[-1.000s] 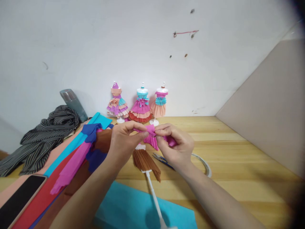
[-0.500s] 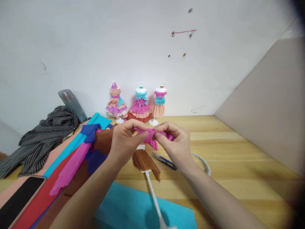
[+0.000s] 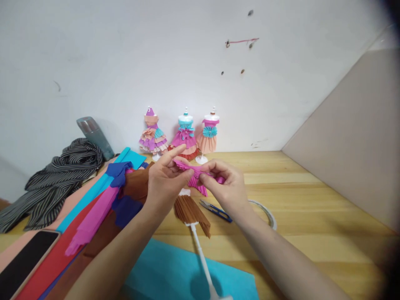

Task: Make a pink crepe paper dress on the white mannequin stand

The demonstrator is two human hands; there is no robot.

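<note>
Both my hands meet above the wooden table on a pleated strip of pink crepe paper. My left hand pinches its left end between thumb and fingers, the index finger stretched out. My right hand pinches the strip's right part. Just below the hands lies a small white mannequin stand wearing a brown pleated paper skirt.
Three dressed mini mannequins stand at the wall. Blue-handled scissors and a tape ring lie by my right wrist. Crepe paper sheets, a turquoise sheet, a phone, a striped cloth and a grey bottle lie left.
The pink strip has been gathered tighter between the hands. My left index finger has lifted and straightened. My right hand shifted slightly left.
</note>
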